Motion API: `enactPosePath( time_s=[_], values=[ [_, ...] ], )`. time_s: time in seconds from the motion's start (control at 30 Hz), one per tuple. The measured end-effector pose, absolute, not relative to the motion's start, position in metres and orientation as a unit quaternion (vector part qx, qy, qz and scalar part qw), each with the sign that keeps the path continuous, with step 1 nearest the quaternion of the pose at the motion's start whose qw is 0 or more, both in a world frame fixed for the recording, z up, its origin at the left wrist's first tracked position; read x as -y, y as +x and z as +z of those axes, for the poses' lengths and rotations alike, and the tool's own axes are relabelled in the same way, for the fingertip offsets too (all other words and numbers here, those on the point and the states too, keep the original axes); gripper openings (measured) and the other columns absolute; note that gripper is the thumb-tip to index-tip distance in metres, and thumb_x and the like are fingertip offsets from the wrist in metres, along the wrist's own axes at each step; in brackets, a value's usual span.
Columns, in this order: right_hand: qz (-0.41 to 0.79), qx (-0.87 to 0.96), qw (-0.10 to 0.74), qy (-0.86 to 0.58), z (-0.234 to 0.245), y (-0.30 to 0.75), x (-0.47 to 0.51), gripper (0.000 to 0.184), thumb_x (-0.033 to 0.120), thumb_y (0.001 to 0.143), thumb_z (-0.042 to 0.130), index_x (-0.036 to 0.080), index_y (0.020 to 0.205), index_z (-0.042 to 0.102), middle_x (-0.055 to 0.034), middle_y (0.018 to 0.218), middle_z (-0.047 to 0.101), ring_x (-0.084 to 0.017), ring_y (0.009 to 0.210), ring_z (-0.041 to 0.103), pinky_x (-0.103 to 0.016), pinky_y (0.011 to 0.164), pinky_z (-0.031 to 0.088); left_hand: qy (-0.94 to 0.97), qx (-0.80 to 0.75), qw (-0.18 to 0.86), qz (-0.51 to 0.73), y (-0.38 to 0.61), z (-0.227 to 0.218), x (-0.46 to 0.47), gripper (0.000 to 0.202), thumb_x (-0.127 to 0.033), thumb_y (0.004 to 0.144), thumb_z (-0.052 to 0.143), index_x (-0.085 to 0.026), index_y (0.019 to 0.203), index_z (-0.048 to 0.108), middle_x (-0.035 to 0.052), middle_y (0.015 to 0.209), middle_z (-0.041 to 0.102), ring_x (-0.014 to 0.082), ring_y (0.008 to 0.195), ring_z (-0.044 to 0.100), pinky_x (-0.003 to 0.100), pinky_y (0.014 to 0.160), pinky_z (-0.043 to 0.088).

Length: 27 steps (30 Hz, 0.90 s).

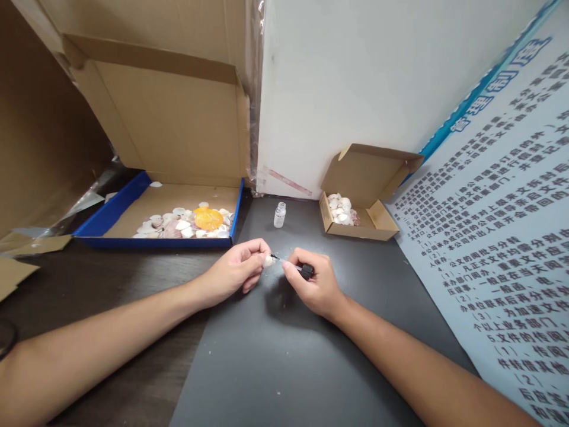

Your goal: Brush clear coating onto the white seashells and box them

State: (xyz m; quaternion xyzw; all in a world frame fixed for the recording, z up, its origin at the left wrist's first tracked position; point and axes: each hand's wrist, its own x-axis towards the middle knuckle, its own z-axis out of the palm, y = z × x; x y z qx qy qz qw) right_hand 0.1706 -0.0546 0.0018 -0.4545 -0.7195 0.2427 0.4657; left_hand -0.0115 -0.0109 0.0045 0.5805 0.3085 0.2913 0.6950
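Between the thumb and fingers of my left hand (240,267) is a small pale seashell (268,261), partly covered by the fingertips. My right hand (315,283) grips a thin brush with a black cap (306,271), and its dark tip meets or nearly meets the shell; I cannot tell which. Behind the hands a small clear glass bottle (280,214) stands upright without its cap, a whitish label or content showing on it.
At the left, an open blue-edged cardboard box (155,242) holds many shells, one bright orange (208,219). A smaller open box (377,220) with white shells stands back right. A dark mat (249,367) lies beneath my hands. A printed board (498,237) leans along the right.
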Motion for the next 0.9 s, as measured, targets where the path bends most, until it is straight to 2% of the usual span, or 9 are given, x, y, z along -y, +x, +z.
enactPosePath(
  time_s=[0.23, 0.4, 0.5, 0.67, 0.9],
  values=[
    [0.277, 0.721, 0.441, -0.457, -0.0005, 0.1738, 0.0533, 0.024, 0.029, 0.085, 0.052, 0.021, 0.065, 0.041, 0.0051, 0.059, 0.040, -0.010, 0.054, 0.036, -0.023, 0.054, 0.031, 0.577, -0.310, 0.696, 0.295, -0.0110, 0.0062, 0.0112, 0.027, -0.041, 0.085, 0.058, -0.020, 0.079, 0.042, -0.0119, 0.048, 0.033, 0.0042, 0.037, 0.031, 0.017, 0.040, 0.025],
    [0.261, 0.708, 0.469, -0.459, -0.0029, 0.1746, 0.0527, 0.027, 0.026, 0.084, 0.053, 0.022, 0.066, 0.034, 0.0063, 0.059, 0.033, -0.009, 0.054, 0.031, -0.022, 0.052, 0.029, 0.582, -0.306, 0.695, 0.293, -0.0112, 0.0061, 0.0107, 0.026, -0.040, 0.086, 0.057, -0.020, 0.079, 0.042, -0.0120, 0.048, 0.033, 0.0042, 0.037, 0.031, 0.017, 0.040, 0.026],
    [0.243, 0.702, 0.481, -0.465, -0.0015, 0.1722, 0.0528, 0.024, 0.024, 0.084, 0.054, 0.021, 0.065, 0.039, 0.0063, 0.058, 0.037, -0.009, 0.052, 0.034, -0.022, 0.052, 0.029, 0.583, -0.308, 0.692, 0.294, -0.0113, 0.0062, 0.0106, 0.025, -0.039, 0.086, 0.057, -0.020, 0.079, 0.042, -0.0119, 0.048, 0.033, 0.0042, 0.037, 0.032, 0.017, 0.040, 0.026],
    [0.243, 0.687, 0.476, -0.493, 0.0003, 0.1702, 0.0526, 0.022, 0.030, 0.087, 0.056, 0.020, 0.069, 0.047, 0.0054, 0.059, 0.043, -0.009, 0.053, 0.038, -0.022, 0.052, 0.032, 0.578, -0.314, 0.689, 0.305, -0.0112, 0.0046, 0.0102, 0.022, -0.037, 0.086, 0.055, -0.020, 0.079, 0.042, -0.0119, 0.047, 0.033, 0.0045, 0.036, 0.031, 0.016, 0.040, 0.027],
    [0.276, 0.678, 0.431, -0.527, -0.0049, 0.1724, 0.0494, 0.025, 0.037, 0.092, 0.051, 0.022, 0.074, 0.041, 0.0068, 0.059, 0.037, -0.010, 0.053, 0.036, -0.022, 0.053, 0.030, 0.567, -0.322, 0.688, 0.320, -0.0112, 0.0034, 0.0100, 0.020, -0.035, 0.086, 0.055, -0.021, 0.079, 0.041, -0.0122, 0.045, 0.032, 0.0045, 0.036, 0.028, 0.016, 0.039, 0.026]
  ],
)
